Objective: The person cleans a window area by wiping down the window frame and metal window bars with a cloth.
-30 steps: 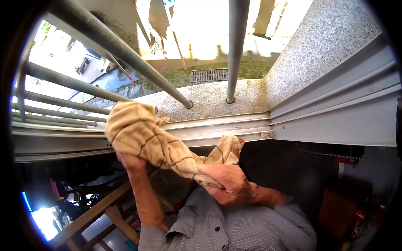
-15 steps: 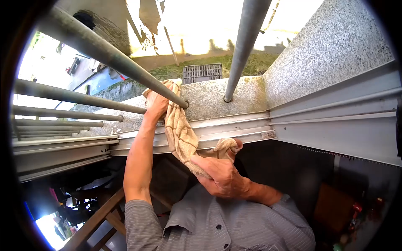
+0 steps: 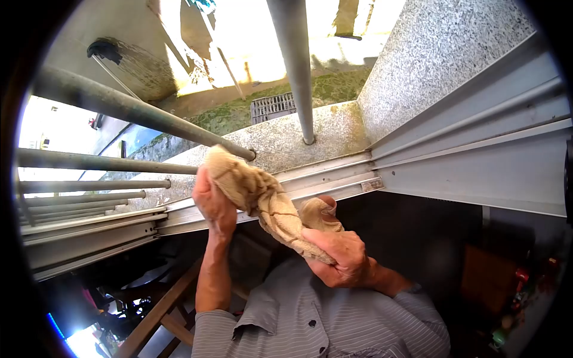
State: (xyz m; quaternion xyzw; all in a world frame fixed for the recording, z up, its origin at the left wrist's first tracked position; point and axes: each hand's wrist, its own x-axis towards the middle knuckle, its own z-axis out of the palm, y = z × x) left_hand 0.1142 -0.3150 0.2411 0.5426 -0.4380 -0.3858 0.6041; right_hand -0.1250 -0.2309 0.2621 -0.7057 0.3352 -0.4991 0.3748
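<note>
Nearest the camera, the striped grey shirt (image 3: pixel 334 322) fills the lower frame. Above it the right hand (image 3: pixel 340 256) is clenched around the lower end of a twisted tan cloth (image 3: pixel 271 206). The cloth runs up and left to the left hand (image 3: pixel 212 203), raised on a bent arm and closed around the bunched upper end. Just behind the hands lies the aluminium window track (image 3: pixel 334 176), then the speckled stone sill (image 3: pixel 286 140), where metal bars (image 3: pixel 295 65) are set. Beyond, a drain grate (image 3: pixel 273 107) sits on sunlit ground below.
</note>
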